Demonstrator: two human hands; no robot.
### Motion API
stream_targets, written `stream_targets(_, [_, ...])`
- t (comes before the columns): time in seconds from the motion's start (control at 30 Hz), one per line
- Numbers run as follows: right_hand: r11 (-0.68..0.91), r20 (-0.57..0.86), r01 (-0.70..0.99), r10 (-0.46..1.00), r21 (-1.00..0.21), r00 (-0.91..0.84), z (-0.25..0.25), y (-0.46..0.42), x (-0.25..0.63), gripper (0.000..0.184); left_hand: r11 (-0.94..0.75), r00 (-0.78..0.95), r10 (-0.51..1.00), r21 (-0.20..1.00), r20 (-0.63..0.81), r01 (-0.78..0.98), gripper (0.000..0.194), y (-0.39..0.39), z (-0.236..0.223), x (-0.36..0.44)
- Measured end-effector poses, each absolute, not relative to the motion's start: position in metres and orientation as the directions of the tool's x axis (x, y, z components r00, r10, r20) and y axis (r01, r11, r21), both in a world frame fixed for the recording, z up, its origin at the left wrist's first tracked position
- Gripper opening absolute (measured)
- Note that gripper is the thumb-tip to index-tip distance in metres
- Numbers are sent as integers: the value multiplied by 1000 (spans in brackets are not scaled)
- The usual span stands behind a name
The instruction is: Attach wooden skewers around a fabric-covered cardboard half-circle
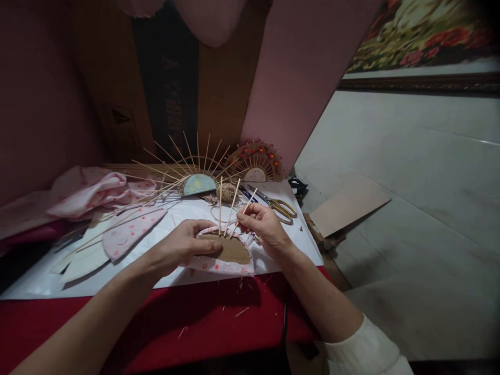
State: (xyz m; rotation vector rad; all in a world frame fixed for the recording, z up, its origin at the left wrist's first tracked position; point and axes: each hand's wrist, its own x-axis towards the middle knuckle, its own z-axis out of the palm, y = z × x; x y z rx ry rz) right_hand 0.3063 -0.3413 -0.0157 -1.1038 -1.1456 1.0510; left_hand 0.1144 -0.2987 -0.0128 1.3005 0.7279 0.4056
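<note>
A half-round piece of brown cardboard [234, 251], edged with pink-spotted white fabric [219, 266], lies in my left hand [183, 244]. The thumb presses on the cardboard's face and the fingers go behind it. Two thin wooden sticks [221, 205] stand up from its upper edge. My right hand [265, 226] pinches a third wooden stick [250, 199] between thumb and fingers; its lower end meets the cardboard's edge to the right of the other two. Whether that end is fixed there I cannot tell.
Behind my hands sit a light-blue half-round with fanned sticks [199, 184], a twine ball [226, 192], gold-handled scissors [284, 208] and a finished red-decorated fan [255, 174]. Spotted fabric [97, 192] and a fabric-covered piece [130, 234] lie left. Red cloth [195, 323] covers the front edge.
</note>
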Motion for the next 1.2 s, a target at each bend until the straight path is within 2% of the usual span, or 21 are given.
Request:
stream_targets(0.17, [65,52,-217,997,-974,65,-19,-339,306,28,204,729,640,968,-243,144,33,-298,-14,114])
stream_targets(0.57, [-99,-109,-318,994,-943,14,-16,-347,303,29,237,722,641,962,-258,134,33,-300,-14,115])
stream_targets(0.93, [-48,-69,-300,996,-953,59,-19,-346,302,31,197,735,633,968,-246,154,32,-300,-15,115])
stream_targets(1.2, [104,88,-154,990,-982,111,-24,-341,305,27,180,734,635,970,-240,162,31,-298,-18,115])
